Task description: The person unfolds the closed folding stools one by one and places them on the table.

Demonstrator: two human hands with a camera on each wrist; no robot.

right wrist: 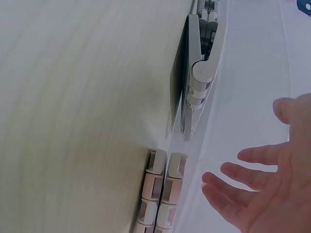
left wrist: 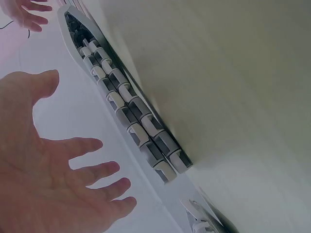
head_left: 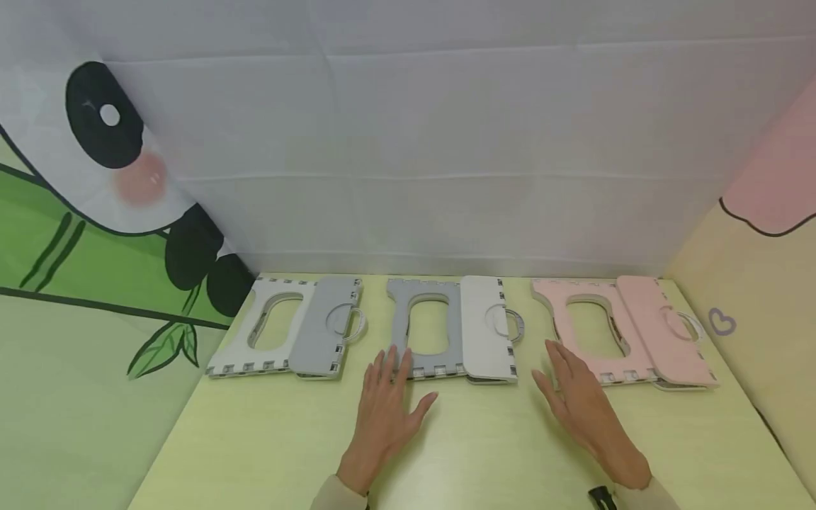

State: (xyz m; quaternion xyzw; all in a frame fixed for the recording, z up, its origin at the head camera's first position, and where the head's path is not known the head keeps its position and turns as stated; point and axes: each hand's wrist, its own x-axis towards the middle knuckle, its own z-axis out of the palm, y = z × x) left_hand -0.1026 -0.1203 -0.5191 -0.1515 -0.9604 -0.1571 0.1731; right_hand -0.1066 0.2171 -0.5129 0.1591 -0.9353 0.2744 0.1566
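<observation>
Three folded plastic step stools lie flat in a row, each with a hand-hole and a ring handle on the right. The left one is white and grey, the middle one grey and white, and the right one pink. My left hand has its fingers spread, with fingertips overlapping the near edge of the middle stool in the head view. The left wrist view shows its palm beside the hinged edge. My right hand is held with fingers extended, by the pink stool's near left corner; both hands hold nothing.
The stools sit along the back of a pale yellow-green table. Behind rises a grey-white cloth backdrop, with printed cartoon panels on either side. A dark band shows at the right cuff.
</observation>
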